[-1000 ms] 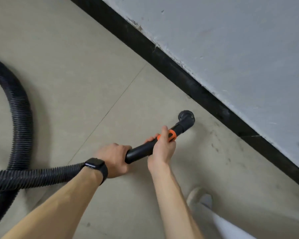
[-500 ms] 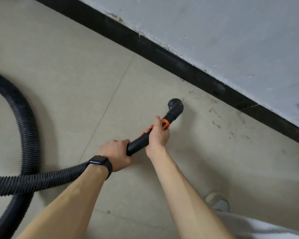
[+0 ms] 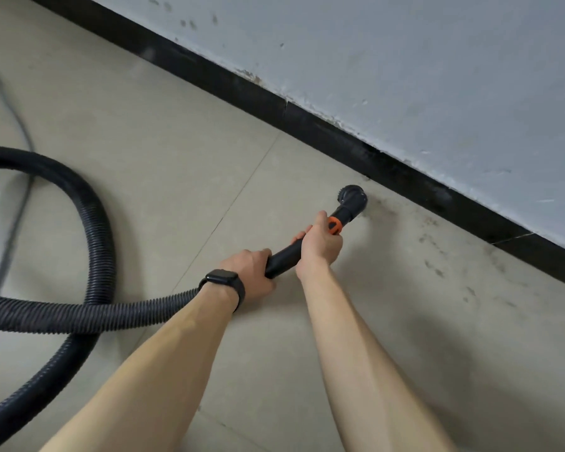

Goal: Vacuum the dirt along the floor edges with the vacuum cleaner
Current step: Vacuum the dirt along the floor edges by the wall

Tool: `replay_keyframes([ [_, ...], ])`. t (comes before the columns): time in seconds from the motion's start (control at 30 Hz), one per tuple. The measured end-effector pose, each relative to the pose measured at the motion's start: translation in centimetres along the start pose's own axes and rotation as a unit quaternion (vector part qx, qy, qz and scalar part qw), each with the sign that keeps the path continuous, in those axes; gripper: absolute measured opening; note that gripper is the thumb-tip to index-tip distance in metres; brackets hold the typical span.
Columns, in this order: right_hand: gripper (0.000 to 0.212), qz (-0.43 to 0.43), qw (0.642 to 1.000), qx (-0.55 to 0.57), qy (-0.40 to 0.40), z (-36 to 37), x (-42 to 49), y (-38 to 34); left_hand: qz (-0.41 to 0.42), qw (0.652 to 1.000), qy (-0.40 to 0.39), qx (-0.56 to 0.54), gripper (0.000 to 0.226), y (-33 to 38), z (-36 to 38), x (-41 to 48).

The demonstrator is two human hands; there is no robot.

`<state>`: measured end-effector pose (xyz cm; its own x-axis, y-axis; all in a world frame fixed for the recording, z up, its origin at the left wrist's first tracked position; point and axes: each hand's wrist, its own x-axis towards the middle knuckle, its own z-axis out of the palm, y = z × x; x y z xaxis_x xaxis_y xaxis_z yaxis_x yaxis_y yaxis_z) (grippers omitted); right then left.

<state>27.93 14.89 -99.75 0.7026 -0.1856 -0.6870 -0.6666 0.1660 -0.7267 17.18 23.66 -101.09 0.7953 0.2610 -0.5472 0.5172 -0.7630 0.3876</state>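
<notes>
Floor [image 3: 144, 132]: beige tiles, dirt specks [image 3: 433, 265] beside black skirting [image 3: 323, 132] (scuffed wall above).
Wand [image 3: 282, 257]: left hand [image 3: 252, 272] and right hand [image 3: 320, 244] both grip it.
Nozzle [image 3: 353, 199]: near skirting.

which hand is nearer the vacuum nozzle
The right hand, gripping the wand beside its orange collar; the left hand, with the watch, grips farther back by the hose.

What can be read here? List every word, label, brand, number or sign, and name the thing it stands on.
None: no text can be read in this view.
On the smartwatch at the left wrist: the screen is dark and shows nothing.
On the vacuum wand, its orange collar and the ribbed hose: no label visible.
On the wall: only scuffs and chipped paint, no writing.
</notes>
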Motion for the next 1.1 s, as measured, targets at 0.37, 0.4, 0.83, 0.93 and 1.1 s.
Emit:
replay_keyframes([
  [0.37, 0.024, 0.012, 0.999, -0.005, -0.036, -2.8, 4.0, -3.0, 0.0, 0.998, 0.006, 0.068, 0.02, 5.3, 0.9, 0.5],
  [0.4, 0.024, 0.016, 0.999, -0.004, -0.041, -3.0, 4.2, -3.1, -0.007, 0.998, 0.008, 0.062, 0.02, 5.6, 1.1, 0.5],
  [0.83, 0.02, 0.007, 0.998, -0.035, -0.047, -0.8, 4.8, -3.6, -0.028, 0.999, 0.027, 0.0, 0.022, 5.2, 1.3, 1.5],
  [0.93, 0.018, -0.001, 0.997, -0.055, -0.057, 0.4, 4.2, -3.5, -0.028, 0.999, 0.028, -0.027, 0.021, 4.1, 0.8, 1.5],
  [1.1, 0.019, -0.002, 0.991, -0.091, -0.099, 2.9, 2.7, -3.6, -0.036, 0.996, 0.041, -0.077, 0.022, 2.0, 0.0, 1.1],
])
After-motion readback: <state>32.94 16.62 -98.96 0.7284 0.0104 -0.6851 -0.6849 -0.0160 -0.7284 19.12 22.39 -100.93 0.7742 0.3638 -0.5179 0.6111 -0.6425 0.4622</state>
